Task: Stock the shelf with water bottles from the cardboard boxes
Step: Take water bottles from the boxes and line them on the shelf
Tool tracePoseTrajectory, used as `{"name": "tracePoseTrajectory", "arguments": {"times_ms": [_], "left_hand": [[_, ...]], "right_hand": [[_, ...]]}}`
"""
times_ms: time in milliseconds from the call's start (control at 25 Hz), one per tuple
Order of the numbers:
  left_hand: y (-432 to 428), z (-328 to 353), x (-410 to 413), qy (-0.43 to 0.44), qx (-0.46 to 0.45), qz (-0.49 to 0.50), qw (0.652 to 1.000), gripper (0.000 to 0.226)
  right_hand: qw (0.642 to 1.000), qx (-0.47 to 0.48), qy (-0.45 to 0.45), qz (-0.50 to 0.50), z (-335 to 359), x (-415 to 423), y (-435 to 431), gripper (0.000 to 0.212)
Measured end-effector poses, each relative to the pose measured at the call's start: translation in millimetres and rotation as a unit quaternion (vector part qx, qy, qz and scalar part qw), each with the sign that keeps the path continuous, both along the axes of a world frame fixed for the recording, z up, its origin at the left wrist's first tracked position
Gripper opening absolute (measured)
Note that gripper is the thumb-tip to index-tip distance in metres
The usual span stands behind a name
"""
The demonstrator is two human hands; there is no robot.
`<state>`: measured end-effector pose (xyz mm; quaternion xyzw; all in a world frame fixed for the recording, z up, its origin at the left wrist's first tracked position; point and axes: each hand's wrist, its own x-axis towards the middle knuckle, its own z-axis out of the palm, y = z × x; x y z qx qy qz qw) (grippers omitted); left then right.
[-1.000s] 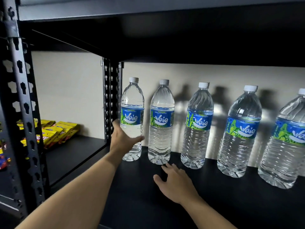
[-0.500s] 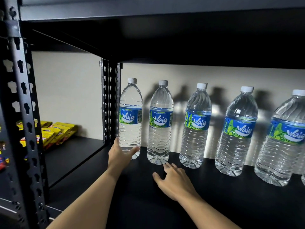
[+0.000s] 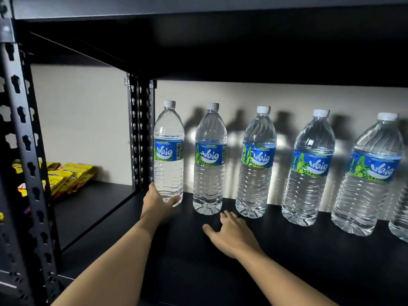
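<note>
Several clear water bottles with blue labels and white caps stand in a row along the back of the black shelf (image 3: 287, 257). My left hand (image 3: 157, 200) grips the base of the leftmost bottle (image 3: 169, 151), which stands upright beside the rear post. My right hand (image 3: 231, 233) rests flat on the shelf, fingers spread, just in front of the second bottle (image 3: 209, 160) and holding nothing. Further right stand a third bottle (image 3: 257, 162), a fourth bottle (image 3: 309, 171) and a fifth bottle (image 3: 371, 175). No cardboard box is in view.
A perforated rear post (image 3: 141, 133) divides this bay from the left bay, where yellow snack packets (image 3: 66, 175) lie. A front upright (image 3: 24, 151) stands at the far left. The shelf above (image 3: 220, 40) hangs low over the bottle caps. Another bottle's edge (image 3: 400, 219) shows at far right.
My left hand has slid down from the leftmost bottle's middle to its base, and the bottle's label has turned. My right hand has stayed on the shelf.
</note>
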<state>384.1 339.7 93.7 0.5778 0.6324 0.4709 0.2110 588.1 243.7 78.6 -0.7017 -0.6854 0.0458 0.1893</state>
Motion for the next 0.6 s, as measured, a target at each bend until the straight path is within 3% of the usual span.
{"name": "tracePoseTrajectory", "arguments": {"times_ms": [600], "left_hand": [[-0.4, 1.0, 0.9, -0.014, -0.003, 0.003, 1.0, 0.08]], "right_hand": [[1.0, 0.016, -0.007, 0.004, -4.4, 1.4, 3.2, 0.085]]}}
